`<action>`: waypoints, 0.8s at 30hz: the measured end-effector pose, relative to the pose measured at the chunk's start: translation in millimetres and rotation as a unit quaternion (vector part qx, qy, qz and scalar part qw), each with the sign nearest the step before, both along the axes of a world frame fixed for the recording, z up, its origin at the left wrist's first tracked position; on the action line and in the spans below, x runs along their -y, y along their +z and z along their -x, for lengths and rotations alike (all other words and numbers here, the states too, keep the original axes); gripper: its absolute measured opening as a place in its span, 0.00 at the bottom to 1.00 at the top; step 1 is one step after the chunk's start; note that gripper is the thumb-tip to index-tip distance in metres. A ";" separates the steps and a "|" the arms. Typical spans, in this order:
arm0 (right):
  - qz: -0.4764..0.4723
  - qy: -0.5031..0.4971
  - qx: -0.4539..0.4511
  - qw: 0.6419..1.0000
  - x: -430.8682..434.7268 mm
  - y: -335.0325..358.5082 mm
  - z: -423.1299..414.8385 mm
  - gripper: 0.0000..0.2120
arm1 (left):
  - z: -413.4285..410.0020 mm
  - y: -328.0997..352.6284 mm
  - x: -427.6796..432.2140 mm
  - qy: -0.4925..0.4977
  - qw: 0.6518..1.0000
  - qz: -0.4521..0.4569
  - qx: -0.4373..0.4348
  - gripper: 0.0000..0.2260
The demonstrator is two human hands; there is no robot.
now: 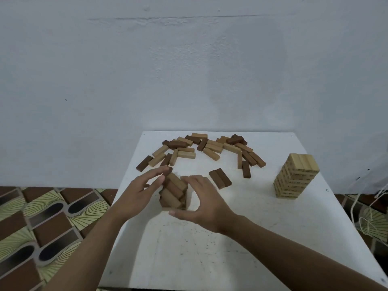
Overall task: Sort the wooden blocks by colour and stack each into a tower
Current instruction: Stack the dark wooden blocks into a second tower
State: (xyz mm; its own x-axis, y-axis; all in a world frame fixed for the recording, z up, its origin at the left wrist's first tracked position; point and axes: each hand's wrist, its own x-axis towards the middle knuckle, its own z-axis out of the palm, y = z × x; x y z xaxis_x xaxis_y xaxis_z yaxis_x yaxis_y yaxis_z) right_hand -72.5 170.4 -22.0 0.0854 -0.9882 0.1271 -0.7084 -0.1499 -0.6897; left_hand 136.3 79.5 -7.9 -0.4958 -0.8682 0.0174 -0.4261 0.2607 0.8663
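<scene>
- While both hands flank it, the mid-brown tower (173, 193) stands near the middle of the white table (252, 238). Its layers are skewed and uneven.
- Left hand (144, 191): at the tower's 9 o'clock, fingers straight and reaching to the top layer. Grip relaxed, holding nothing.
- Right hand (202, 199): at the tower's 3 o'clock, fingers arched over the upper edge, thumb low at the front of the base. The hand is blurred, so I cannot tell whether its grip clasps the tower or only cups it.
- Pair of dark-brown blocks (220, 178): flat, side by side, at the tower's 2 o'clock, just beyond the right hand.
- Loose blocks (205, 148): pale, mid and dark brown mixed, strewn along the table's 12 o'clock edge.
- Pale tower (296, 179): upright, many layers, at the table's 3 o'clock, well apart from the hands.
- Patterned floor (42, 217) at 9 o'clock, off the table.
</scene>
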 end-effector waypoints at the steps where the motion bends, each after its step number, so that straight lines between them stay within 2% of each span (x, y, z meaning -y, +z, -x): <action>1: 0.008 0.000 0.001 1.000 0.0 -1.4 -2.8 0.40 | 0.3 -3.1 -0.8 0.003 1.000 -0.003 -0.004 0.16; 4: 0.031 -0.006 -0.006 0.999 0.9 -3.0 -9.6 0.39 | 1.0 -8.2 -3.6 0.006 1.000 -0.006 -0.013 0.19; 7: 0.026 -0.012 -0.013 0.999 5.3 -1.9 -12.2 0.37 | 1.3 -11.4 -5.7 0.011 1.000 0.022 -0.006 0.16; 12: -0.017 -0.028 -0.018 0.999 11.9 -4.1 -11.1 0.42 | -3.3 -16.3 -8.0 0.021 0.999 0.049 0.000 0.14; 24: -0.032 -0.023 -0.024 0.999 19.8 3.6 -2.6 0.36 | -17.3 -13.8 -23.4 0.033 0.998 0.059 0.010 0.14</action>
